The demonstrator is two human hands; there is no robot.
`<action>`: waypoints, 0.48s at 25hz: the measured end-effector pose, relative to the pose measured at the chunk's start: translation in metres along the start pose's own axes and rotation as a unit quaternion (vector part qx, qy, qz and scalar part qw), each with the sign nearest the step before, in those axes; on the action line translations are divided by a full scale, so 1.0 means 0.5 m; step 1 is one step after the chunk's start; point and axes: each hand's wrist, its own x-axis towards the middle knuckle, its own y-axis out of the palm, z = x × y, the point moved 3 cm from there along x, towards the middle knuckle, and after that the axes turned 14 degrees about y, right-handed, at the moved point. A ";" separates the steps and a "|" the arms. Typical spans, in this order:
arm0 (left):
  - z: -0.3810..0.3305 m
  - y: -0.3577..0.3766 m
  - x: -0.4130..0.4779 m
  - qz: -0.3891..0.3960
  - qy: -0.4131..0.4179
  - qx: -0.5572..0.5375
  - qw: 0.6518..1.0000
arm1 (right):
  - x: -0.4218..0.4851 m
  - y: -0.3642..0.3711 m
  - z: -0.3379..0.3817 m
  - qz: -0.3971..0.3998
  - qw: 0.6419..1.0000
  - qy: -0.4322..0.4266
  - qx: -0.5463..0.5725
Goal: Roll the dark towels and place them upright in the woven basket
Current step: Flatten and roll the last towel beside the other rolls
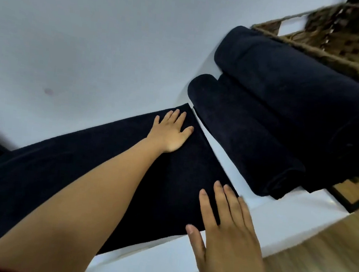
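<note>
A dark navy towel (65, 175) lies flat and folded into a long strip across the white table. My left hand (171, 133) rests palm down on its far end, fingers spread. My right hand (228, 235) lies flat at the strip's near corner, fingertips on the cloth. Two rolled dark towels lie on their sides to the right: a smaller roll (242, 137) and a thicker roll (297, 88) behind it. The woven basket (344, 48) stands at the top right, just beyond the thicker roll; its inside is blurred.
The white table (74, 38) spreads wide to the left and back. Its near edge runs diagonally at the lower right, with wooden floor (316, 258) below. A dark frame (349, 201) shows by the table's right corner.
</note>
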 end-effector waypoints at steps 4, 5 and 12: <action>0.017 -0.010 0.062 -0.015 0.028 0.005 0.999 | -0.017 0.005 -0.013 -0.076 0.993 0.027 0.088; 0.020 -0.011 0.071 -0.021 0.036 0.003 0.999 | -0.017 0.001 -0.015 -0.109 0.982 0.053 0.144; 0.028 0.017 0.006 -0.024 0.103 0.010 0.994 | -0.022 -0.031 -0.029 -0.160 0.807 0.373 0.430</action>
